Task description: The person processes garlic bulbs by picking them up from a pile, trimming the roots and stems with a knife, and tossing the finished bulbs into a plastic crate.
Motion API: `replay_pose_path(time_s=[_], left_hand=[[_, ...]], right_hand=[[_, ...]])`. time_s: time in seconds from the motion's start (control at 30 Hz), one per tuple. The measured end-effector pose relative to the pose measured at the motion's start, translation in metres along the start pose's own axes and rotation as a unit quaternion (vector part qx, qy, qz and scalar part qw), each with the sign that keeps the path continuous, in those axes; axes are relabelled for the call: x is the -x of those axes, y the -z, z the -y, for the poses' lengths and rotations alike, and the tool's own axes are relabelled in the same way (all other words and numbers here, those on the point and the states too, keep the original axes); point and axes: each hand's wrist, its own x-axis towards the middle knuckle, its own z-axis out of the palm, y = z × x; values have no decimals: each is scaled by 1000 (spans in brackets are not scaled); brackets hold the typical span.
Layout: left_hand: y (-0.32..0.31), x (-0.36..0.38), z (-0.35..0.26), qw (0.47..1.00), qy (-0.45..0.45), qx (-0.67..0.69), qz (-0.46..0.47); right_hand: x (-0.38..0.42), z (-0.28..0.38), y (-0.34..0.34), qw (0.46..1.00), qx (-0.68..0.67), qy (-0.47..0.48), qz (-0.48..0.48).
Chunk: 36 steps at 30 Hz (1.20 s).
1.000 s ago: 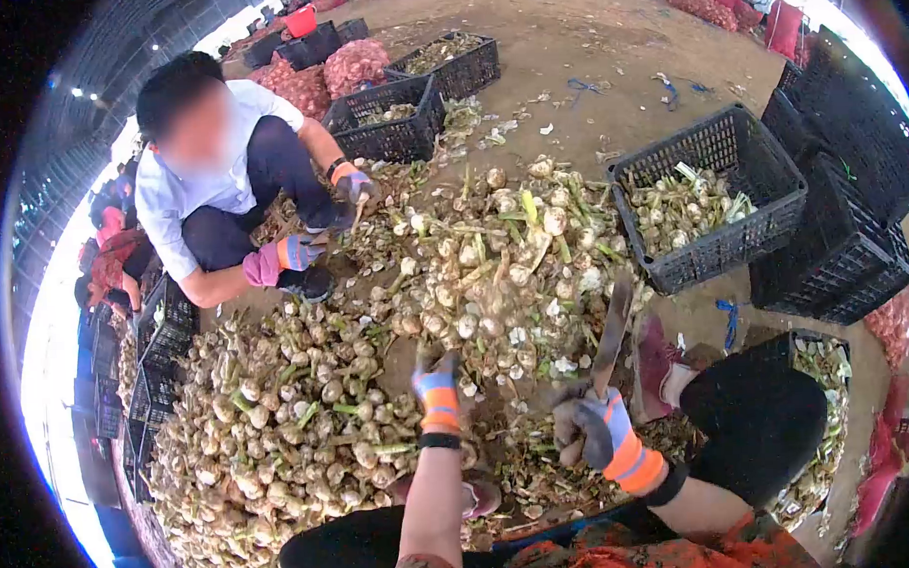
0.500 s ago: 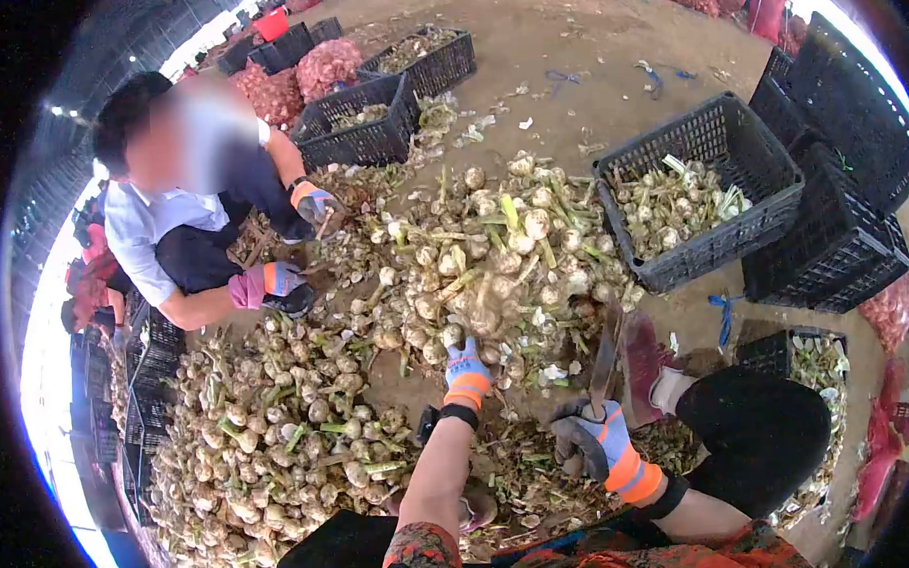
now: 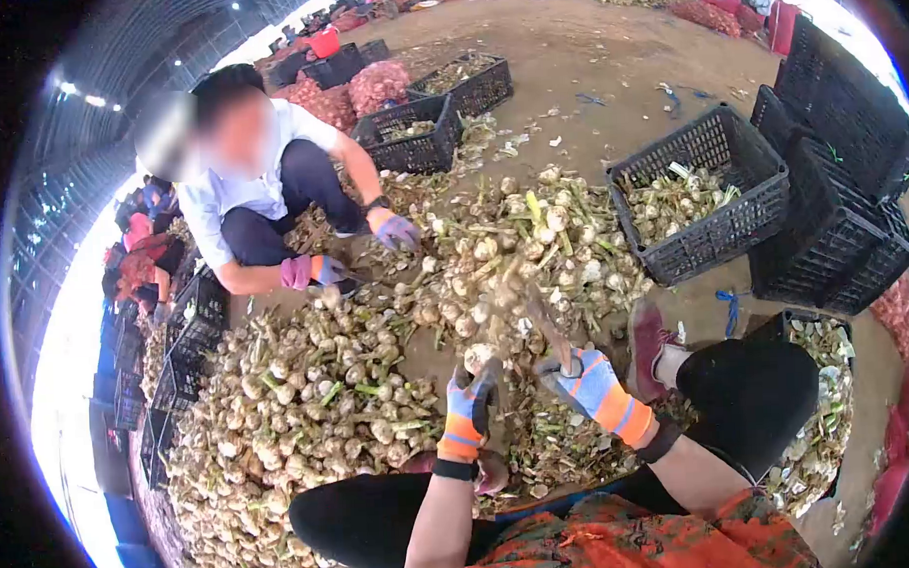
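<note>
My left hand (image 3: 466, 409), in a blue and orange glove, is closed round a garlic bulb (image 3: 478, 358) low in front of me. Just to its right, my gloved right hand (image 3: 590, 387) grips a blade tool (image 3: 544, 326) that points up and to the left. Its handle is hidden in my fingers. The blade is somewhat blurred and stands near the bulb, and I cannot tell whether they touch. Beyond my hands lies a heap of garlic with stalks (image 3: 513, 237); a larger heap of bulbs (image 3: 289, 420) spreads to the left.
A person (image 3: 261, 191) in gloves crouches across the heap at the left. One black crate (image 3: 713, 230) holding garlic stands at the right, beside stacked crates (image 3: 833, 231). Near my right knee is a crate of trimmings (image 3: 818, 371). Net sacks (image 3: 378, 86) lie behind.
My left hand has drawn back from the heap with a bulb. My right hand has moved up and left, its blade now tilted leftward. The view has shifted, and the other person's hand has moved.
</note>
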Motion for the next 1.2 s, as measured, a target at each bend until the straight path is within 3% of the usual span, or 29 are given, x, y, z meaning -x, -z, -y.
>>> replay_pose_path(time_s=[0.03,0.07,0.1,0.13,0.17,0.23,0.27,0.3,0.33,0.37,0.43,0.47,0.5,0.53,0.57,0.63,0.67,0.7,0.77,0.8,0.9,0.93,0.97,1.0,1.07,1.1,1.17,1.2], left_hand=[[4,18,-9,1000,1,-1,-8],[5,19,-18,992,-58,112,6],[5,30,-25,968,-110,224,20],[-2,46,-54,973,-152,174,1],[1,48,-42,973,-150,175,0],[11,44,-11,962,-22,272,-18],[13,56,-40,974,-177,-114,-81],[11,60,-47,975,-175,-111,-79],[9,63,-50,992,-100,65,-52],[8,63,-51,971,-21,238,-23],[13,56,-34,959,-6,284,-4],[14,51,-26,869,66,488,55],[15,48,-26,728,135,663,111],[10,51,-23,853,92,512,40],[9,51,-8,852,94,513,42],[4,45,29,941,-58,333,13],[2,42,33,909,-32,415,16],[2,39,36,869,-6,494,18],[9,44,-11,694,187,692,65],[9,46,-14,693,190,692,66],[6,44,3,693,214,687,37],[5,40,34,910,107,400,-34],[4,39,33,993,-17,55,-100],[3,44,32,993,-15,56,-98],[2,60,-27,965,-2,256,-58],[2,60,-20,965,1,256,-57],[3,57,-25,989,-32,125,-74],[2,62,-30,982,-32,188,-16]], right_hand=[[8,14,-7,1000,-2,5,5],[4,31,-12,964,-266,-2,1],[7,43,-19,859,-512,-16,1],[11,47,-22,867,-497,-31,-13],[16,50,-19,867,-497,-33,-12],[22,58,-9,876,-467,-96,73],[22,52,-15,856,-499,-103,85],[25,47,-18,856,-498,-106,84],[26,48,-18,865,-485,-89,98],[25,48,-18,872,-470,-72,114],[19,29,-15,873,-462,-82,134],[16,22,-15,958,-257,-68,106],[14,19,-14,995,-39,-52,73],[17,33,-6,997,18,-43,64],[19,41,-5,997,20,-46,64],[24,54,-5,976,163,11,143],[23,72,3,943,255,-2,214],[24,74,0,942,256,-7,215],[25,75,-6,935,277,31,219],[22,75,-8,928,284,16,239],[18,69,-16,921,303,46,240],[16,68,-17,921,297,47,248],[14,68,-18,921,296,44,249],[12,67,-19,917,298,33,264],[10,64,-24,911,299,21,282],[10,57,-29,903,312,22,296],[6,45,-35,894,327,22,306],[3,39,-36,896,325,21,303]])
